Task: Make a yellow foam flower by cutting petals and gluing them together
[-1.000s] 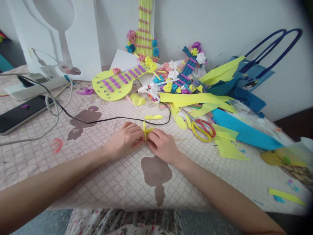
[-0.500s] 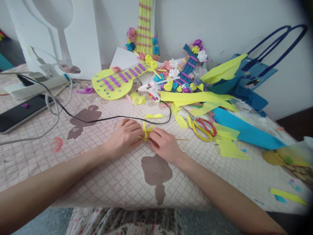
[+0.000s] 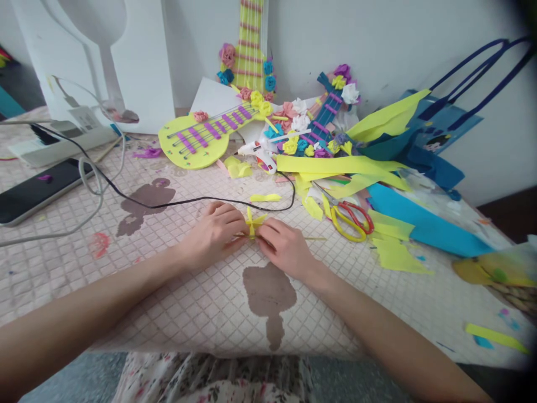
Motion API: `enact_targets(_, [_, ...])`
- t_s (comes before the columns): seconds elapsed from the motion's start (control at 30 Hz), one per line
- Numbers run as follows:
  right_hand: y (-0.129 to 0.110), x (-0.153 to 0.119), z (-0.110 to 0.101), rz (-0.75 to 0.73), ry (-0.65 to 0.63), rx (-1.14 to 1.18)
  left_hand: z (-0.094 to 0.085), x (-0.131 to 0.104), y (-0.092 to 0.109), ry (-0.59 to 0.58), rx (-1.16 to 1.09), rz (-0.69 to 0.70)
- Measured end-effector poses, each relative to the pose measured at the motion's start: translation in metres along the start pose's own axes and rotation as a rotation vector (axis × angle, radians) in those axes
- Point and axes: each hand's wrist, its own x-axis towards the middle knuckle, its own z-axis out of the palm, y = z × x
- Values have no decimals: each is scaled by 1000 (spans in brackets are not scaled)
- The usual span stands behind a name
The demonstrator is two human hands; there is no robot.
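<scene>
Between my hands is a small yellow crepe paper flower (image 3: pixel 252 222) with pointed petals spread out. My left hand (image 3: pixel 216 232) pinches it from the left, fingers closed. From the other side my right hand (image 3: pixel 285 246) is closed on it too, and a thin stick (image 3: pixel 315 239) pokes out to the right past those fingers. The fingertips hide where stick and paper meet. Just beyond lies a loose yellow paper strip (image 3: pixel 265 197). Scissors with red and yellow handles (image 3: pixel 351 220) rest to the right of my right hand.
A black cable (image 3: pixel 205 198) curves across the table behind my hands to a white glue gun (image 3: pixel 259 152). Yellow paper guitar (image 3: pixel 197 140), paper flowers (image 3: pixel 289 120) and crepe sheets (image 3: pixel 335 165) crowd the back. A phone (image 3: pixel 42 190) lies left, a blue bag (image 3: pixel 444 129) stands right.
Both hands keep nearly the same place and grip. The yellow petals show slightly more spread between the fingers. The whole view has shifted slightly.
</scene>
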Motion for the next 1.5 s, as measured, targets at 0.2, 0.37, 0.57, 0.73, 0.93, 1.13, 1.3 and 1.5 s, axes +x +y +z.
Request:
enact_targets(0.2, [0, 0, 0, 4, 7, -2, 0, -1, -1, 0, -11, 5])
enact_targets(0.37, [0, 0, 0, 17, -3, -7, 0, -1, -1, 3, -16, 8])
enact_targets(0.57, [1, 0, 1, 15, -18, -1, 0, -1, 0, 4, -8, 5])
enact_targets(0.73, [0, 0, 1, 11, -24, -1, 0, -1, 2, -6, 29, 11])
enact_targets(0.93, [-1, 0, -1, 21, -29, 36, 0, 1, 6, 5, 29, -13])
enact_targets(1.13, [-2, 1, -6, 17, -54, 119, 0, 1, 5, 1, -35, -49])
enact_targets(1.3, [-2, -1, -1, 32, -3, 60, 0, 0, 5, 6, -52, -55])
enact_targets(1.5, [-3, -1, 1, 34, -5, 55, -1, 1, 7, 9, -52, -56])
